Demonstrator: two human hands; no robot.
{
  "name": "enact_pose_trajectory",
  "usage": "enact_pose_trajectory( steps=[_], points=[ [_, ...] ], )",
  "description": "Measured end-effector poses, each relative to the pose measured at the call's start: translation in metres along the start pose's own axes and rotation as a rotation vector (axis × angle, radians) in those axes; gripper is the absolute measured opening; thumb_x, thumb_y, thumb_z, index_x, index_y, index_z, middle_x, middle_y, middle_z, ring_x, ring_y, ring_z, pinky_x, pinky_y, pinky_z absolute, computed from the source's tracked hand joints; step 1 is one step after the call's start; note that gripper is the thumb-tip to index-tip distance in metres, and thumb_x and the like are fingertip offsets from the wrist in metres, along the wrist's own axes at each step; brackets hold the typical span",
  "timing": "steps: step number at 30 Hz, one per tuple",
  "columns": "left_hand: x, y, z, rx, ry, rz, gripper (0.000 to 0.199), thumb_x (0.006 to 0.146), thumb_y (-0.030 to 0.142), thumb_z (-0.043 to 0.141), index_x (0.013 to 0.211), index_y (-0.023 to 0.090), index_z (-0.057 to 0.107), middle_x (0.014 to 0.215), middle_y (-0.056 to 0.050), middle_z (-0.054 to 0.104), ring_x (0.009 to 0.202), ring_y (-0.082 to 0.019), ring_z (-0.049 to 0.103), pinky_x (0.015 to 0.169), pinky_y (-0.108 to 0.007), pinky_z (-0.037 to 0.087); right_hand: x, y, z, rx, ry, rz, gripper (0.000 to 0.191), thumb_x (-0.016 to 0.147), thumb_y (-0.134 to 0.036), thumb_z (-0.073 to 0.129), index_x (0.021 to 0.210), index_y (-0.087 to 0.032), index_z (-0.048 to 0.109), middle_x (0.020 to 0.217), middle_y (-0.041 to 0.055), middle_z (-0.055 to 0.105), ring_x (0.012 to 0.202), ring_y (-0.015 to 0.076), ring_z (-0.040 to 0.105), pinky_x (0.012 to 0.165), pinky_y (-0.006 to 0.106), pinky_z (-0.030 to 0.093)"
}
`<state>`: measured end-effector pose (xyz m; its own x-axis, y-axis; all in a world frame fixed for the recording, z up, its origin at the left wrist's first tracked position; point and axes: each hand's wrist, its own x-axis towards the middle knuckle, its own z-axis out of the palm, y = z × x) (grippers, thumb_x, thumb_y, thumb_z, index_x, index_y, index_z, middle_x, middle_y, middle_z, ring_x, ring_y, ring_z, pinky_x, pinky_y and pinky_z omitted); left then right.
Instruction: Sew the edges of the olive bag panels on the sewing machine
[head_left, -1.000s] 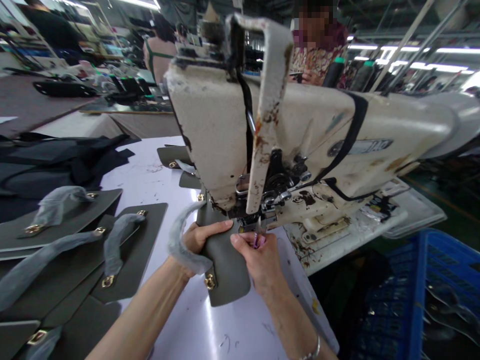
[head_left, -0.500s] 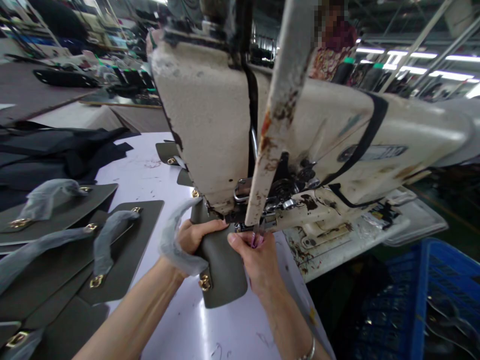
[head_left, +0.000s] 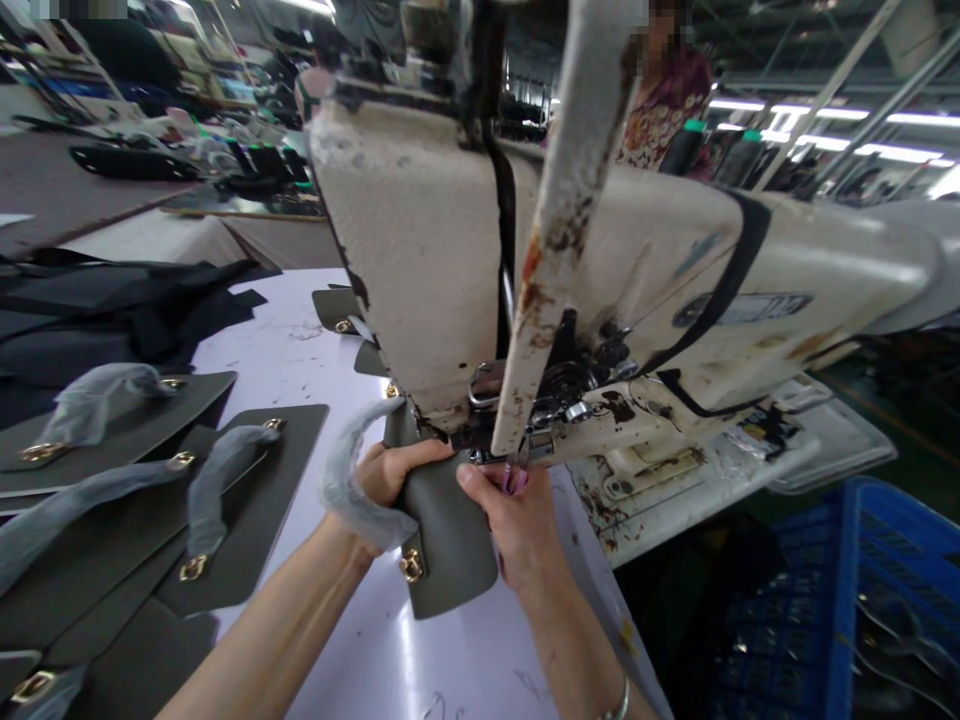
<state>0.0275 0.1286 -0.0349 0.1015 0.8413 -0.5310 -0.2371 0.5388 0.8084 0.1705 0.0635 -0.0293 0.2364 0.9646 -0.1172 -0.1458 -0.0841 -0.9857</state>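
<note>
An olive-grey bag panel (head_left: 454, 540) lies under the head of a cream sewing machine (head_left: 420, 250), its edge at the presser foot (head_left: 480, 455). Its handle (head_left: 341, 470), wrapped in clear film and fixed with gold hardware (head_left: 412, 565), arches around my left hand. My left hand (head_left: 386, 475) is closed on the panel, thumb stretched toward the foot; its other fingers are partly hidden. Beside the foot, my right hand (head_left: 525, 520) pinches the panel's right edge, thumb on top. A small pink thing (head_left: 514, 478) shows among its fingers, too covered to name.
More olive panels with wrapped handles (head_left: 255, 500) lie at left, near dark fabric pieces (head_left: 97, 310). A rusty upright bar (head_left: 555, 220) stands before the machine head. A blue crate (head_left: 847, 600) is at lower right. A person (head_left: 667, 100) is behind the machine.
The panel and both hands have barely shifted; the panel's near end sits very slightly lower and to the right. Both hands keep their hold at the presser foot.
</note>
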Motion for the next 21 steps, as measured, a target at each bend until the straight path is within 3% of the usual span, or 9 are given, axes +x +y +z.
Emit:
enact_pose_trajectory(
  steps=[6,10,16,19,21],
  points=[
    [-0.002,0.001,0.000,-0.005,-0.013,-0.003,0.046,0.050,0.030,0.095,0.090,0.015,0.079,0.082,-0.010,0.079,0.068,-0.030,0.075,0.061,-0.037,0.065,0.000,-0.001,0.001,0.148,-0.019,0.053,0.014,0.076,-0.029,0.075,0.072,-0.015,0.077,0.069,0.0054,0.072,0.068,0.0207,0.065,0.064,0.031,0.055],
    [-0.004,0.001,0.002,-0.019,-0.008,-0.046,0.044,0.052,0.030,0.094,0.089,0.014,0.078,0.078,-0.010,0.079,0.062,-0.029,0.073,0.056,-0.037,0.064,0.000,0.000,0.002,0.115,0.001,0.049,0.015,0.076,-0.030,0.076,0.071,-0.016,0.077,0.067,0.0054,0.072,0.067,0.0212,0.065,0.062,0.031,0.055],
    [-0.007,0.002,0.004,-0.027,-0.023,-0.020,0.047,0.054,0.028,0.094,0.096,0.014,0.078,0.085,-0.012,0.080,0.069,-0.032,0.076,0.061,-0.038,0.066,0.001,-0.001,-0.001,0.076,-0.008,0.052,0.024,0.076,-0.034,0.075,0.062,-0.016,0.070,0.059,0.0028,0.065,0.059,0.0168,0.056,0.057,0.028,0.049],
    [-0.011,0.002,0.002,-0.044,-0.105,-0.056,0.051,0.057,0.030,0.093,0.104,0.015,0.078,0.088,-0.012,0.080,0.074,-0.035,0.077,0.066,-0.041,0.067,-0.007,-0.003,-0.006,-0.033,-0.048,0.017,0.025,0.079,-0.033,0.072,0.061,-0.017,0.070,0.056,-0.0010,0.056,0.055,0.0133,0.047,0.056,0.026,0.042],
    [-0.013,0.001,0.000,-0.069,-0.200,-0.112,0.052,0.060,0.032,0.093,0.106,0.015,0.078,0.089,-0.013,0.080,0.074,-0.034,0.077,0.070,-0.043,0.067,-0.017,-0.004,-0.010,-0.117,-0.031,-0.006,0.018,0.080,-0.033,0.072,0.071,-0.017,0.076,0.059,-0.0021,0.053,0.053,0.0115,0.040,0.053,0.025,0.037]
  ],
)
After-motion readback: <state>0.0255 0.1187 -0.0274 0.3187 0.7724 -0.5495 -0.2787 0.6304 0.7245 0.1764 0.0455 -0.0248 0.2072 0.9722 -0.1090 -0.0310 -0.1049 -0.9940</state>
